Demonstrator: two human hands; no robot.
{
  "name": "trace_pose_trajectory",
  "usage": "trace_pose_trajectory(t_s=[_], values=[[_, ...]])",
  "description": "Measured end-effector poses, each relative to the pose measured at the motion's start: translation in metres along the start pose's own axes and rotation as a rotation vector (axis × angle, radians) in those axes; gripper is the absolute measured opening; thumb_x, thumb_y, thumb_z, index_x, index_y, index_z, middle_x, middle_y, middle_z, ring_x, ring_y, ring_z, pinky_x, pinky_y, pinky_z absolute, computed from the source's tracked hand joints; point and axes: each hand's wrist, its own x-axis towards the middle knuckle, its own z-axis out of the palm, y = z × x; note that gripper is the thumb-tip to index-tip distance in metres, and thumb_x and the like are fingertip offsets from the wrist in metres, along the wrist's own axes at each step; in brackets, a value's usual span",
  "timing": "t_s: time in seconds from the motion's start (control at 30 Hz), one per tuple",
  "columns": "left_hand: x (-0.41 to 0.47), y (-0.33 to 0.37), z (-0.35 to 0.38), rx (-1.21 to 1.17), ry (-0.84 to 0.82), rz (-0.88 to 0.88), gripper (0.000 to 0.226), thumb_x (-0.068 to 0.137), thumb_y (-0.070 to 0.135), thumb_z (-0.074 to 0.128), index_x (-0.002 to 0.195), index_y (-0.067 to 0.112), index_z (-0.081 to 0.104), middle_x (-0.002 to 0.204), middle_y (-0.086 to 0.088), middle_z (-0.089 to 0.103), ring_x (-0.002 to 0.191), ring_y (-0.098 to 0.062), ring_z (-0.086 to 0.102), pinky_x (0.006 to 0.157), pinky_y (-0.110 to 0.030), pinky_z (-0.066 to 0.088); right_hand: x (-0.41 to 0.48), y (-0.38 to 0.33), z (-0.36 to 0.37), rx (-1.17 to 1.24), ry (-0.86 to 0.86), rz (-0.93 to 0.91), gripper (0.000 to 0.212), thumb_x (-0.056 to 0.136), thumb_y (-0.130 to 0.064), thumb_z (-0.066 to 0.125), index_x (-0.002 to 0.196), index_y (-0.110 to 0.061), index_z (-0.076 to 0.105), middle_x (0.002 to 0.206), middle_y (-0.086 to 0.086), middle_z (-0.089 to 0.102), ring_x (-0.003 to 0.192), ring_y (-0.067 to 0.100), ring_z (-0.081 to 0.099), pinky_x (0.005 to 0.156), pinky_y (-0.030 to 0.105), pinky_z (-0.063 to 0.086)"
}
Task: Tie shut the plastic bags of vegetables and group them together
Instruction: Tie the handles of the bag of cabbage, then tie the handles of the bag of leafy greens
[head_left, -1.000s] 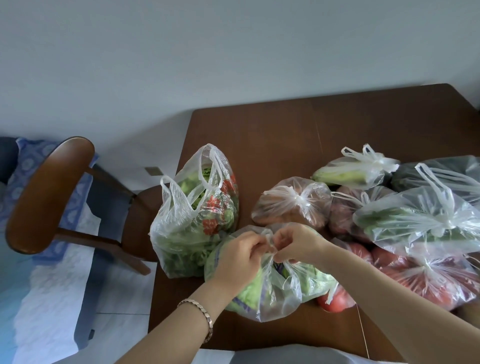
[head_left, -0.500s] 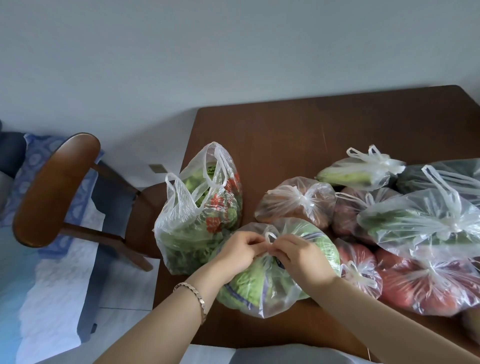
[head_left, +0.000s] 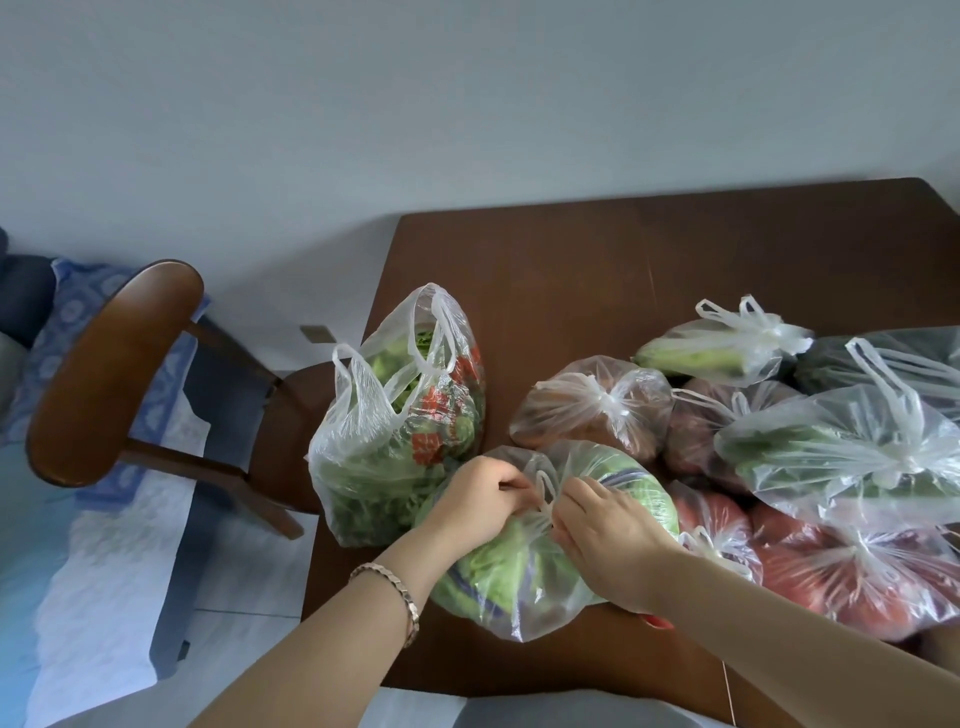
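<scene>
A clear bag with a green cabbage (head_left: 519, 571) lies on the brown table (head_left: 649, 270) near its front edge. My left hand (head_left: 478, 499) and my right hand (head_left: 608, 530) both pinch the bag's handles at a small loop on top. To its left stands a bag of leafy greens (head_left: 395, 415), its handles untied and its mouth open. On the right lie several knotted bags: one of brownish produce (head_left: 592, 405), one of pale green vegetables (head_left: 722, 348), one of long greens (head_left: 852, 457) and one of tomatoes (head_left: 852, 577).
A wooden chair (head_left: 114, 374) stands left of the table, its seat tucked under the table's left edge. A blue patterned cloth (head_left: 78, 312) lies behind it. The far half of the table is bare wood. A grey wall runs behind.
The cabbage bag has rolled upright, so its handles now sit on top. Both hands have drawn closer together over the knot. The view has shifted slightly.
</scene>
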Motion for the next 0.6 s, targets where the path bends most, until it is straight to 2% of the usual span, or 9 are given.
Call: trace_pose_trajectory(t_s=[0.1, 0.17, 0.23, 0.33, 0.4, 0.5, 0.53, 0.6], values=[[0.003, 0.001, -0.011, 0.091, 0.001, 0.047, 0.015, 0.087, 0.017, 0.063, 0.093, 0.010, 0.074, 0.068, 0.012, 0.061, 0.055, 0.005, 0.053, 0.053, -0.005, 0.037, -0.004, 0.004, -0.001, 0.128, -0.020, 0.008, 0.020, 0.083, -0.032, 0.038, 0.068, -0.024, 0.050, 0.068, -0.010, 0.052, 0.056, 0.007, 0.051, 0.052, 0.017, 0.045], [0.003, -0.002, -0.012, 0.155, 0.024, 0.071, 0.016, 0.087, 0.016, 0.061, 0.096, 0.010, 0.074, 0.083, 0.003, 0.069, 0.071, -0.004, 0.061, 0.065, -0.013, 0.046, -0.006, 0.005, -0.003, 0.169, -0.043, 0.001, 0.019, 0.084, -0.032, 0.039, 0.069, -0.023, 0.049, 0.069, -0.008, 0.053, 0.057, 0.008, 0.051, 0.053, 0.016, 0.043], [0.003, -0.005, -0.005, 0.192, 0.072, 0.080, 0.018, 0.089, 0.014, 0.058, 0.100, 0.010, 0.072, 0.098, -0.003, 0.070, 0.086, -0.013, 0.063, 0.076, -0.019, 0.047, -0.006, 0.006, -0.004, 0.152, -0.054, -0.011, 0.021, 0.084, -0.032, 0.039, 0.069, -0.023, 0.051, 0.069, -0.009, 0.053, 0.056, 0.008, 0.051, 0.053, 0.016, 0.042], [0.004, 0.000, 0.004, 0.232, 0.126, 0.059, 0.021, 0.090, 0.011, 0.053, 0.101, 0.009, 0.071, 0.103, -0.006, 0.070, 0.091, -0.016, 0.063, 0.080, -0.024, 0.049, -0.004, 0.008, -0.006, 0.131, -0.100, 0.008, 0.023, 0.084, -0.032, 0.039, 0.067, -0.024, 0.052, 0.067, -0.010, 0.053, 0.055, 0.007, 0.050, 0.052, 0.015, 0.042], [0.008, 0.007, -0.002, 0.279, 0.100, 0.006, 0.023, 0.090, 0.011, 0.051, 0.099, 0.011, 0.072, 0.103, -0.006, 0.071, 0.092, -0.019, 0.064, 0.082, -0.031, 0.053, 0.001, 0.006, -0.013, 0.157, -0.188, 0.013, 0.026, 0.087, -0.031, 0.039, 0.070, -0.020, 0.055, 0.070, -0.008, 0.051, 0.058, 0.009, 0.050, 0.055, 0.016, 0.041], [0.008, 0.018, -0.022, 0.401, 0.017, 0.011, 0.019, 0.090, 0.016, 0.054, 0.098, 0.014, 0.071, 0.101, -0.003, 0.070, 0.089, -0.021, 0.065, 0.079, -0.034, 0.054, 0.021, 0.008, -0.029, 0.271, -0.441, 0.116, 0.019, 0.093, -0.032, 0.041, 0.088, -0.020, 0.055, 0.087, -0.010, 0.042, 0.079, 0.010, 0.046, 0.073, 0.023, 0.041], [0.005, 0.022, -0.030, 0.426, 0.053, 0.051, 0.018, 0.090, 0.016, 0.054, 0.098, 0.014, 0.070, 0.100, -0.002, 0.070, 0.089, -0.020, 0.065, 0.078, -0.034, 0.053, 0.030, 0.008, -0.036, 0.353, -0.498, 0.188, 0.012, 0.092, -0.033, 0.045, 0.087, -0.024, 0.052, 0.088, -0.011, 0.043, 0.082, 0.010, 0.047, 0.076, 0.025, 0.043], [0.001, 0.029, -0.048, 0.509, 0.323, 0.223, 0.016, 0.088, 0.012, 0.058, 0.099, 0.012, 0.069, 0.100, -0.002, 0.068, 0.090, -0.020, 0.063, 0.079, -0.032, 0.052, 0.053, 0.012, -0.048, 0.476, -0.378, 0.271, 0.004, 0.088, -0.027, 0.052, 0.085, -0.027, 0.052, 0.082, -0.011, 0.046, 0.078, 0.012, 0.049, 0.073, 0.028, 0.044]])
